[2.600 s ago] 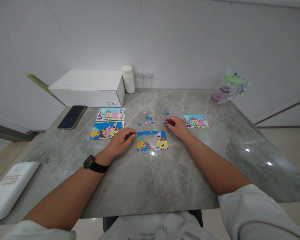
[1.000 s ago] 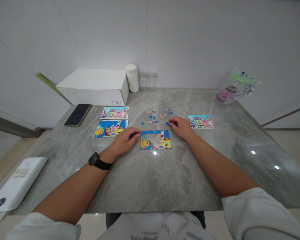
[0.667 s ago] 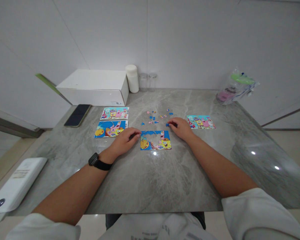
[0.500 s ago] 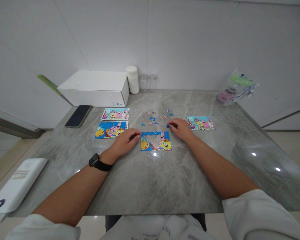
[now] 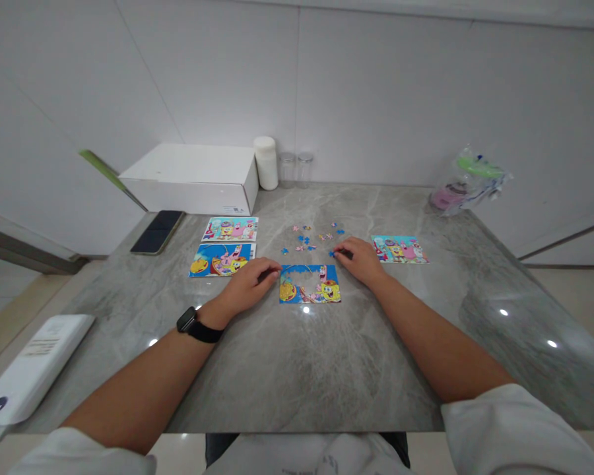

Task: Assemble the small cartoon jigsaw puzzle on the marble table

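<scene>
A partly filled jigsaw puzzle (image 5: 288, 291) with a cartoon picture lies flat in front of me, with a gap in its upper middle. My left hand (image 5: 251, 284), wearing a black watch, rests at the puzzle's left edge. Its thumb and index finger are apart, the tips by the upper left corner. Just beyond the upper right corner, my right hand (image 5: 361, 260) pinches a small blue puzzle piece (image 5: 331, 254) close to the tabletop. Several loose puzzle pieces (image 5: 303, 239), blue, pink and yellow, are scattered behind the puzzle.
Two picture cards (image 5: 222, 260) lie left of the puzzle, and another card (image 5: 400, 250) lies right. A phone (image 5: 157, 232), white box (image 5: 188, 196), white bottle (image 5: 266, 165) and two glass jars (image 5: 304, 170) stand or lie behind. A plastic bag (image 5: 468, 185) sits far right, a white device (image 5: 39, 366) near left.
The view has tipped slightly upward, so everything sits a little lower. Both hands keep nearly the same places, the right still pinching the blue puzzle piece.
</scene>
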Demonstrator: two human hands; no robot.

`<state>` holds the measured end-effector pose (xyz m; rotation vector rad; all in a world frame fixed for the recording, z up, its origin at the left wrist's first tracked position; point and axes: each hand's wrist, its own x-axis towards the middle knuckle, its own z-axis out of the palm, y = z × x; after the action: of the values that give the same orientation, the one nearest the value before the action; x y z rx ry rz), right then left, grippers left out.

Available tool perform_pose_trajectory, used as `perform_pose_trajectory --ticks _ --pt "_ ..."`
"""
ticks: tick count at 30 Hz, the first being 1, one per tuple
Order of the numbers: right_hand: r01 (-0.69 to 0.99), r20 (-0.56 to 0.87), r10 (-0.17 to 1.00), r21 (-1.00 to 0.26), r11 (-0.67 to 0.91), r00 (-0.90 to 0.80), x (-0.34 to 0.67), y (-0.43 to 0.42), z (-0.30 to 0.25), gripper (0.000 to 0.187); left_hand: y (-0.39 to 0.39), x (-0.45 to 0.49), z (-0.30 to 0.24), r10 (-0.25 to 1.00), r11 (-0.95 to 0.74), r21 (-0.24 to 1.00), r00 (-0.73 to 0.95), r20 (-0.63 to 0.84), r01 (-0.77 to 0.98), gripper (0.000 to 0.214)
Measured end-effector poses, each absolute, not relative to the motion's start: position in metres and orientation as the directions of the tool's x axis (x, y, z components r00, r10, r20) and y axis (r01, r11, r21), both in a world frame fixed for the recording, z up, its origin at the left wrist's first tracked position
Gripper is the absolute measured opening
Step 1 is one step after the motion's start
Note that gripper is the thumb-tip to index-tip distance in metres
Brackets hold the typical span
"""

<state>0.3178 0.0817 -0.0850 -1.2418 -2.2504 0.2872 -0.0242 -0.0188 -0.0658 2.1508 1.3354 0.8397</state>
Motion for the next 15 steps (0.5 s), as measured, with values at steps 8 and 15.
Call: perform_pose_trajectory --ticks 8,15 --pt "0.724 0.343 0.826 -0.404 0.559 -0.447 0.3196 0.0843 -0.0891 0.010 -0.0198 -0.0240 -0.0632 0.908 -0.414 0.669 0.338 0.249 0.617 0.027" --pt "0.747 0.323 0.832 -0.374 0.550 -0.452 0.3190 0.0829 -0.0873 0.012 -0.0196 -0.0231 -0.0632 0.907 -0.414 0.668 0.337 0.251 0.618 0.026"
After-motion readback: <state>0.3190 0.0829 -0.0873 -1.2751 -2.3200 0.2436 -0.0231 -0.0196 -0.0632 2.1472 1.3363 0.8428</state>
